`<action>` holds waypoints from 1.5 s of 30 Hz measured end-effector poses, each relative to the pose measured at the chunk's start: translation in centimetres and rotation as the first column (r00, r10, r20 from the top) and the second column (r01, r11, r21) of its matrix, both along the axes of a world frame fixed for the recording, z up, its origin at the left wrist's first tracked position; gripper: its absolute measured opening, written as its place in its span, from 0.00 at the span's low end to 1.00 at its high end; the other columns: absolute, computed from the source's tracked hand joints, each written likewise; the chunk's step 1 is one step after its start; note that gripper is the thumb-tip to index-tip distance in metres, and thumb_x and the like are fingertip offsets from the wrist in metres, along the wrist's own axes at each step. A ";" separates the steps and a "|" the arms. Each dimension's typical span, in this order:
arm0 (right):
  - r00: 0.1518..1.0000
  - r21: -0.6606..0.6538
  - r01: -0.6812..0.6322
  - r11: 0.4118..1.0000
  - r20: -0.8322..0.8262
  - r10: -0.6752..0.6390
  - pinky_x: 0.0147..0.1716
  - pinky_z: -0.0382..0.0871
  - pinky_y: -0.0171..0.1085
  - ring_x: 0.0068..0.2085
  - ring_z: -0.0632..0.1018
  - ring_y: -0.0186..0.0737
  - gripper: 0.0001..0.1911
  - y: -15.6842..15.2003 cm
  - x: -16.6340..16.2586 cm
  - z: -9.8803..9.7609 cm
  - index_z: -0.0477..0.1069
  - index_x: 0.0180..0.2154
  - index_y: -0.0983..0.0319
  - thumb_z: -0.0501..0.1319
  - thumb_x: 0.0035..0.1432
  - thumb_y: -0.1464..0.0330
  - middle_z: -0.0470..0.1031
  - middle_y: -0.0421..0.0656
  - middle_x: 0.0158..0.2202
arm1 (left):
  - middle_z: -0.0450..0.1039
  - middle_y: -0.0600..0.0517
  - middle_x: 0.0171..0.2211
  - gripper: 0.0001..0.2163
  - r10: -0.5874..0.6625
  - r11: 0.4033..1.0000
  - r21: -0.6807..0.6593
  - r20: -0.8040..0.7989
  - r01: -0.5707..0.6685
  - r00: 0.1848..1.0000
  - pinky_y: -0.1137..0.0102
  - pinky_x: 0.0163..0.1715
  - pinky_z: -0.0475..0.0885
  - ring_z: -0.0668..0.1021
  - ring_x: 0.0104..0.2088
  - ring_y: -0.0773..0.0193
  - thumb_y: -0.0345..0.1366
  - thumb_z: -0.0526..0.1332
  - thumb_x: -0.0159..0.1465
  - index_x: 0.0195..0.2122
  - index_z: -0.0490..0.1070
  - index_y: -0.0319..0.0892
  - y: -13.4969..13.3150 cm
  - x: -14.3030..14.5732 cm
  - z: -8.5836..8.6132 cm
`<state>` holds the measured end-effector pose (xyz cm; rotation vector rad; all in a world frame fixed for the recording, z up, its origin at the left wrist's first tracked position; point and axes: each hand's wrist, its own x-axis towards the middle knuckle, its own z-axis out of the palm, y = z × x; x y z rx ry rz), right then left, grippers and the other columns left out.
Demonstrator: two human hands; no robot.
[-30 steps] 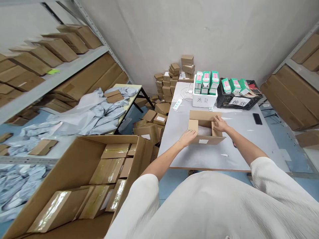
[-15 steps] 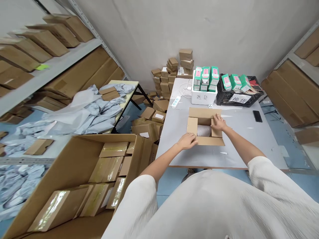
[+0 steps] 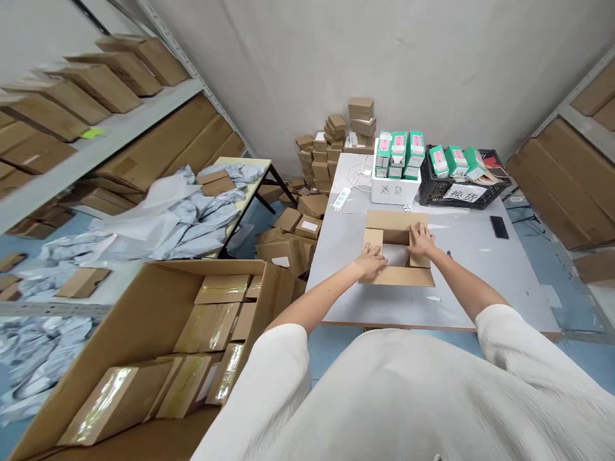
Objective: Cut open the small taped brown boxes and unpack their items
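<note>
A small open cardboard box [image 3: 402,276] lies on the grey table [image 3: 471,282], its four flaps spread outward. Something pale and wrapped [image 3: 396,255] sits inside it. My left hand [image 3: 371,264] rests on the box's left flap, fingers curled over its inner edge. My right hand [image 3: 421,239] lies on the right flap with its fingers bent down against the cardboard. Both forearms reach forward from my white sleeves.
A white bin [image 3: 394,189] and a black crate [image 3: 461,186] of green-and-pink cartons stand at the table's back, beside a power strip [image 3: 341,199]. A phone [image 3: 498,226] lies at right. A big carton of taped boxes [image 3: 158,358] stands near left. Small boxes litter the floor.
My left hand has moved from the box's near-left corner up onto the left flap and toward the opening. My right hand stays on the right flap. The view has shifted slightly.
</note>
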<state>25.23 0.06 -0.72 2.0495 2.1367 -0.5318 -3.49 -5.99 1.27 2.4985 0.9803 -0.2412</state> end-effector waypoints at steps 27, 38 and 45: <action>0.897 0.077 0.006 0.997 -0.441 0.029 0.77 0.51 0.60 0.81 0.52 0.62 0.50 -0.4 5.4 1.2 0.54 0.79 0.56 0.66 0.62 0.52 0.47 0.52 0.82 | 0.17 0.42 0.82 0.81 0.319 0.944 0.023 -0.310 -0.328 0.896 0.40 0.67 0.67 0.63 0.72 0.17 0.73 0.78 0.34 0.83 0.33 0.55 7.2 -3.3 -1.0; 0.676 0.082 0.299 0.951 -0.722 -0.150 0.60 0.78 0.55 0.55 0.83 0.54 0.29 -4.2 10.1 3.1 0.78 0.62 0.57 0.68 0.60 0.60 0.79 0.50 0.64 | 0.17 0.39 0.82 0.79 0.225 0.974 0.073 -0.295 -0.213 0.928 0.41 0.66 0.67 0.64 0.72 0.19 0.68 0.81 0.36 0.83 0.38 0.55 8.5 -4.3 -2.6; 0.569 -0.006 0.462 0.887 -0.765 -0.301 0.54 0.80 0.47 0.50 0.85 0.51 0.19 -4.9 11.6 2.4 0.84 0.44 0.62 0.68 0.56 0.57 0.87 0.50 0.49 | 0.16 0.36 0.81 0.79 0.234 0.972 0.036 -0.293 -0.234 0.927 0.41 0.66 0.66 0.64 0.72 0.18 0.69 0.81 0.35 0.83 0.38 0.53 8.9 -4.3 -3.4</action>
